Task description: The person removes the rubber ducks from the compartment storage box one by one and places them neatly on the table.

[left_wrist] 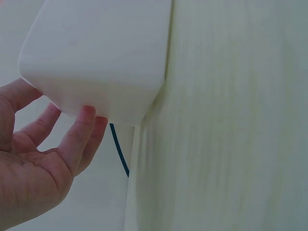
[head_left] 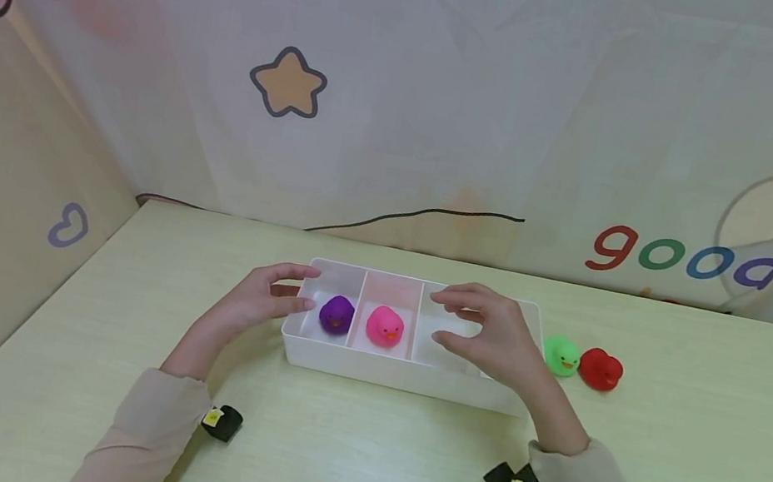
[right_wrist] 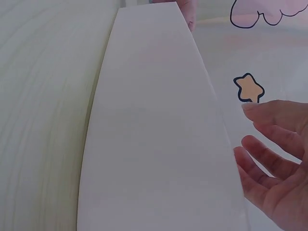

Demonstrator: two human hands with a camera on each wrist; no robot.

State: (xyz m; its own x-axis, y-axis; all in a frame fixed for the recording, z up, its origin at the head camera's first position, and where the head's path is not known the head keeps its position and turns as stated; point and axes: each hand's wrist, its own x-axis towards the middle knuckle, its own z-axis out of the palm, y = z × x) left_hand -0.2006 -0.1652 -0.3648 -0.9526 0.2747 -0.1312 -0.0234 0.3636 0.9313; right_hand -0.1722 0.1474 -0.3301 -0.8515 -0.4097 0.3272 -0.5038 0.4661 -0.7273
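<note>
A white divided box [head_left: 403, 374] stands on the table. Its leftmost compartment holds a purple toy duck [head_left: 337, 315], and a pink toy duck [head_left: 385, 327] sits in the one beside it. My left hand [head_left: 266, 295] grips the box's left end; the left wrist view shows fingertips against the outer end wall and the thumb at the rim. Over the right part of the box hovers my right hand [head_left: 493, 335], thumb and fingers apart with nothing between them. That hand and its wrist partly hide the right-hand compartments.
A green toy duck [head_left: 561, 355] and a red toy duck [head_left: 600, 369] lie on the table [head_left: 359, 464] just right of the box. Behind the table hangs a printed cloth backdrop [head_left: 407, 109]. Small black devices sit at both cuffs.
</note>
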